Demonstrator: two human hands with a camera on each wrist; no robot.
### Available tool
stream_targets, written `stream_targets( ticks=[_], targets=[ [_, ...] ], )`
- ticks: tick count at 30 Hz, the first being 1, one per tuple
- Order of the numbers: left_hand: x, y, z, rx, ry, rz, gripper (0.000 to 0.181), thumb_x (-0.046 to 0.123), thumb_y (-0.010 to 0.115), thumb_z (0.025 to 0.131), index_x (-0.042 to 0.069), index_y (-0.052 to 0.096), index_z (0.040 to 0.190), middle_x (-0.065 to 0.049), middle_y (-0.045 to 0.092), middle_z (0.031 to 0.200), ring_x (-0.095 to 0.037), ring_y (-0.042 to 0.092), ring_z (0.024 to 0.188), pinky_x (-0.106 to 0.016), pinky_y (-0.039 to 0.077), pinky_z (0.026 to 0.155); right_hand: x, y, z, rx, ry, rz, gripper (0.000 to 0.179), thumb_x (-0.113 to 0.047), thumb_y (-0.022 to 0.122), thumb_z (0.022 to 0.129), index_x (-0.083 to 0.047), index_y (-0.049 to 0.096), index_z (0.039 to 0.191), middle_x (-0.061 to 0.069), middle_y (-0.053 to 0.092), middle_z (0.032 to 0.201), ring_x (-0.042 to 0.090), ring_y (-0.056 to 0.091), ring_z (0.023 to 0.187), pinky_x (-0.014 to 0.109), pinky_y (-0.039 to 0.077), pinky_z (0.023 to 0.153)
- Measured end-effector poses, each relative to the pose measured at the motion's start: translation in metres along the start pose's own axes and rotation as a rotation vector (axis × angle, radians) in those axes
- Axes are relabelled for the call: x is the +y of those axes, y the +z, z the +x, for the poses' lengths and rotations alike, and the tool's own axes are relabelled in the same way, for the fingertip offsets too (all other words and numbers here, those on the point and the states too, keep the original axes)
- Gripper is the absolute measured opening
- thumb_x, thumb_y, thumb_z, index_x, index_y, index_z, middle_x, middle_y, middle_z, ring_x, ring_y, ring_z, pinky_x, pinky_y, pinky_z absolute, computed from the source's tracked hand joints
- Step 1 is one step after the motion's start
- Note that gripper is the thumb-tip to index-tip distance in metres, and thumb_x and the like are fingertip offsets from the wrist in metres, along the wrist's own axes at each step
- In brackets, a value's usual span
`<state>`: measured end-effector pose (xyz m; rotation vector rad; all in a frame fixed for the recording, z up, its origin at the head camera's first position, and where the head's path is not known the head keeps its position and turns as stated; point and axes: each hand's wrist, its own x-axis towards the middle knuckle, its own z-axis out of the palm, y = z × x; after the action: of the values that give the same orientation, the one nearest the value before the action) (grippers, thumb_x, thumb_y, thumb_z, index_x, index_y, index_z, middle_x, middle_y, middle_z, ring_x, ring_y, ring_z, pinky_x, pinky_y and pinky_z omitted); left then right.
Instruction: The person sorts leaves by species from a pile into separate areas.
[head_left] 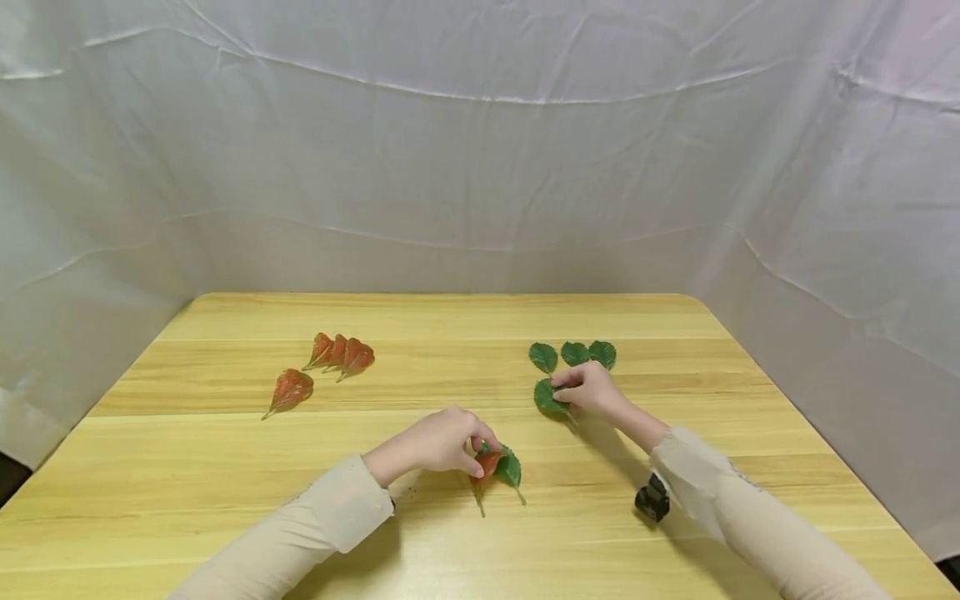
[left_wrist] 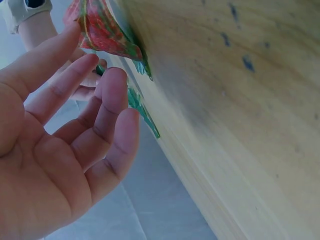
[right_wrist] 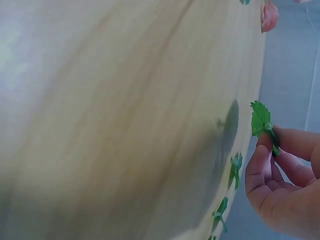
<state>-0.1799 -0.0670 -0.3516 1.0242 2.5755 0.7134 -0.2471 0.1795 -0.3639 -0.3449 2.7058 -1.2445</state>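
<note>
My left hand [head_left: 450, 442] holds a red leaf [head_left: 487, 467] between thumb and index finger, low over the wooden table. In the left wrist view this red leaf [left_wrist: 102, 27] shows at the thumb tip, the other fingers loosely bent. A green leaf [head_left: 509, 467] lies right beside the red one, partly behind it. Farther right, my right hand [head_left: 592, 390] pinches another green leaf [head_left: 550, 398] by its stem end. Seen from the right wrist, that leaf [right_wrist: 260, 118] is raised, with its shadow on the wood.
Three green leaves [head_left: 543, 357] lie in a row just beyond my right hand. At the left, several red leaves [head_left: 352, 357] overlap, and one more red leaf [head_left: 289, 390] sits nearer. A pale cloth [head_left: 465, 167] hangs around the table [head_left: 225, 492].
</note>
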Motion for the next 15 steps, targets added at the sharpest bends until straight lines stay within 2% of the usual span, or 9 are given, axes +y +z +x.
stream_targets(
  ticks=[8,15],
  targets=[
    [0.001,0.000,-0.001,-0.009,0.014,-0.003,0.028,0.011,0.075,0.070,0.011,0.070,0.098,0.003,0.060,0.084,-0.006,0.050,0.067,-0.020,0.042,0.062,0.011,-0.004,-0.005,-0.002,0.050,0.038,0.022,0.000,0.064,0.079,0.010,0.062,0.099,0.014,0.063,0.088,0.012,0.055,0.058,0.029,0.049,0.056],
    [-0.002,0.002,0.001,-0.021,0.050,0.002,0.027,0.011,0.076,0.069,0.011,0.071,0.095,0.004,0.065,0.089,-0.010,0.054,0.080,-0.019,0.042,0.067,0.018,-0.008,-0.010,-0.010,0.094,0.066,0.024,0.000,0.063,0.080,0.010,0.061,0.101,0.013,0.060,0.089,0.014,0.056,0.062,0.030,0.049,0.057]
  ],
)
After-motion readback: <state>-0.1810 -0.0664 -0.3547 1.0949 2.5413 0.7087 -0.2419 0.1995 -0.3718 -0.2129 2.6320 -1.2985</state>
